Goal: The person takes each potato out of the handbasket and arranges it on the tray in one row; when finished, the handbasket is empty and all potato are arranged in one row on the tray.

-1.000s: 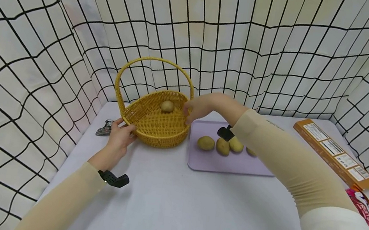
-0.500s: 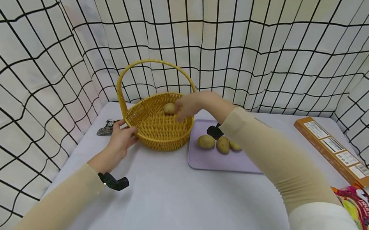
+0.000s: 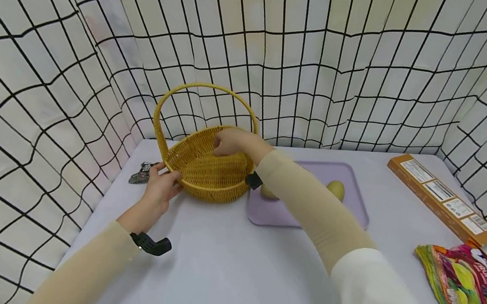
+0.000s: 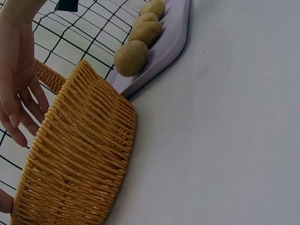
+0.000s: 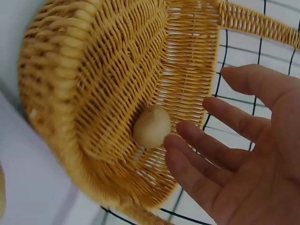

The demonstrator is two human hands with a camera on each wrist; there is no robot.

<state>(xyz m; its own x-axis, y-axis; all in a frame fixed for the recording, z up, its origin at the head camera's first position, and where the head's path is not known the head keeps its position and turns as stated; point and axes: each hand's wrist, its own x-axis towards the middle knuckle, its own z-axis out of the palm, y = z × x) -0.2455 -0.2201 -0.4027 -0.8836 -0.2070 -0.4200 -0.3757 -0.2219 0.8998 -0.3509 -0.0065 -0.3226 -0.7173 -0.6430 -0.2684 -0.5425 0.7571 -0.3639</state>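
A yellow wicker basket (image 3: 214, 194) with a tall arched handle stands slightly tilted at the back of the table. My left hand (image 3: 160, 188) grips its front left rim, thumb on the near side. Over the basket, my right hand (image 3: 233, 143) reaches in from the right with fingers spread and nothing held. One potato (image 5: 152, 126) lies inside on the weave, close to the right fingertips; the head view hides it behind that hand. To the right, a lilac tray (image 3: 271, 219) carries several potatoes (image 4: 131, 58), partly covered by my right arm in the head view.
A dark packet (image 3: 141, 174) lies left of the basket. An orange-brown box (image 3: 444, 198) is at the back right, with a colourful fruit-sweets bag (image 3: 468, 280) in front of it. Black netting over white cloth (image 3: 303, 56) encloses the table's back and sides.
My right hand has moved left from the basket's right rim to above its inside, now covering the potato there. The basket has shifted slightly; my left hand stays on its rim.
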